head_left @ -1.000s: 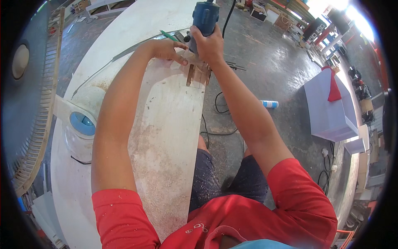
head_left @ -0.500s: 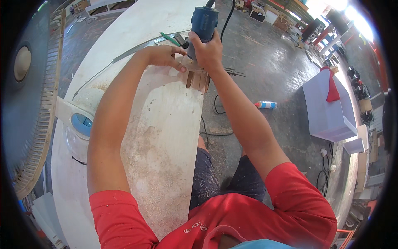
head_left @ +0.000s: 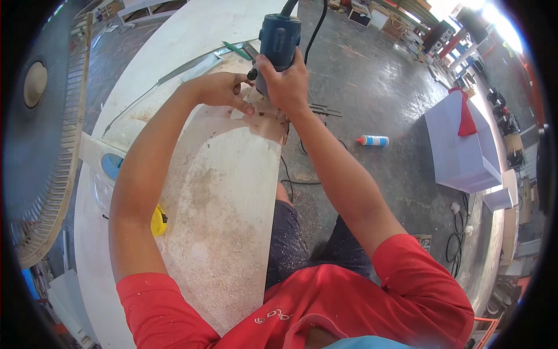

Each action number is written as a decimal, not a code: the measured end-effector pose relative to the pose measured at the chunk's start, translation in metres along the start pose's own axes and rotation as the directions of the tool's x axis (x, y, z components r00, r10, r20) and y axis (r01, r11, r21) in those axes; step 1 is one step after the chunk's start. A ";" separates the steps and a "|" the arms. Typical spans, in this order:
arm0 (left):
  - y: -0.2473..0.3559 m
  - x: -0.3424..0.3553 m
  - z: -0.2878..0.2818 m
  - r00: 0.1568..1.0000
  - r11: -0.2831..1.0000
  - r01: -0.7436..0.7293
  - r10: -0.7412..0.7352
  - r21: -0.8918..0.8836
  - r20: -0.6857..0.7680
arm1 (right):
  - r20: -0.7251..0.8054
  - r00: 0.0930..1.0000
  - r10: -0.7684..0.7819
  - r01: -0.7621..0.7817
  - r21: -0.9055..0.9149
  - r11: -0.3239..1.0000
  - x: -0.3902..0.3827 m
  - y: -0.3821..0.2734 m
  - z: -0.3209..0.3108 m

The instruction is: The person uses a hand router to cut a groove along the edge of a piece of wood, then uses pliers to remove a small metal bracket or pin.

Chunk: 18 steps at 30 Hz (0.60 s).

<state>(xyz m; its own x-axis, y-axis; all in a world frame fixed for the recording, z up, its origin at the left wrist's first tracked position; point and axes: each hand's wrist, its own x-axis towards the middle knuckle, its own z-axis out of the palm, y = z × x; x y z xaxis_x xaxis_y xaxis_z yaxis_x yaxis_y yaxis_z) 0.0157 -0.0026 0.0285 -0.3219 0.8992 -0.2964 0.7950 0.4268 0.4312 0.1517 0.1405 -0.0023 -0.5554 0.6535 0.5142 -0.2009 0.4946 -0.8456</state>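
My right hand is wrapped round the upper part of a dark blue power router, which stands upright at the right edge of a white board dusted with shavings. My left hand has curled fingers on the router's clear base, low on its left side. A metal guide with rods sticks out to the right over the floor. Just beyond my left hand lie a green pencil and steel rules. The cutting bit is hidden.
A large fan stands at far left. A yellow tape measure shows beside my left forearm. On the floor are a blue-white tube, cords and a white cabinet with red cloth. Boxes and speakers stand farther back.
Both hands and the router have shifted a little toward me and to the left. My left forearm has moved left, and the yellow tape measure now shows beside it.
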 end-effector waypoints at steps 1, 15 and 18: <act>-0.001 -0.002 0.001 1.000 1.000 -0.009 0.009 0.002 -0.005 | 0.001 1.000 -0.002 0.002 0.002 1.000 -0.001 -0.002 0.000; 0.001 -0.020 0.010 0.998 0.998 -0.057 0.056 -0.037 -0.015 | 0.003 1.000 0.020 -0.020 0.037 0.999 -0.015 -0.008 -0.001; -0.001 -0.019 0.015 0.994 0.994 -0.100 0.099 -0.050 -0.035 | -0.006 1.000 -0.011 0.011 0.043 0.999 -0.018 -0.007 -0.001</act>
<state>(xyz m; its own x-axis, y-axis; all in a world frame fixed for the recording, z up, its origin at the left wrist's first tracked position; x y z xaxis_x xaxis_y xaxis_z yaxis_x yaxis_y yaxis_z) 0.0286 -0.0214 0.0212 -0.2598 0.9398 -0.2221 0.7967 0.3385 0.5006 0.1642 0.1256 -0.0055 -0.5483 0.6514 0.5245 -0.2415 0.4771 -0.8450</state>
